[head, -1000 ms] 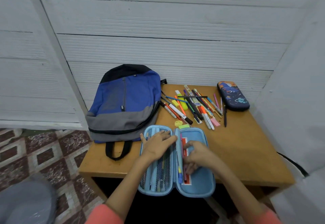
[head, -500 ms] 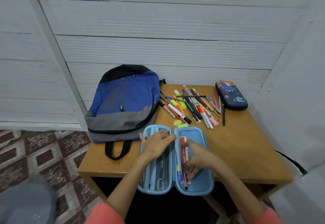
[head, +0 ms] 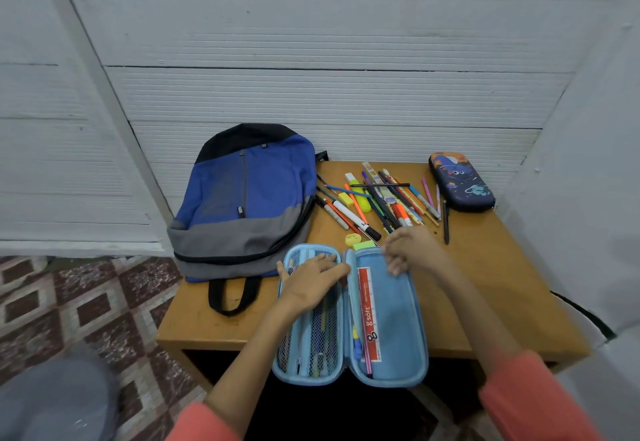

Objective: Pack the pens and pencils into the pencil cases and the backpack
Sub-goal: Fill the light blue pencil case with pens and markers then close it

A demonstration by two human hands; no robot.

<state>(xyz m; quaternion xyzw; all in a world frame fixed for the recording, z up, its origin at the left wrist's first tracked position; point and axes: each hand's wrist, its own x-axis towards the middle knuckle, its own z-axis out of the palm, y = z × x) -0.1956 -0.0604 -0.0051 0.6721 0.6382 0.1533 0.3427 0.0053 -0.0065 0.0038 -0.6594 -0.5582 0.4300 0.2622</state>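
Head-worn view, downward over table (head: 491,288)

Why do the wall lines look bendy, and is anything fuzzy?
Head view: the wide-angle lens bows the wall toward the edges; light is soft, no glare on the table; the right hand looks slightly smeared; the grey shape at bottom left is out of focus; the pens look sharp.

I see left hand (head: 313,279) flat, palm down, fingers straight. My right hand (head: 412,250) sits further forward — fingers loosely curled, knuckles up. Both forearms extended, roughly parallel.
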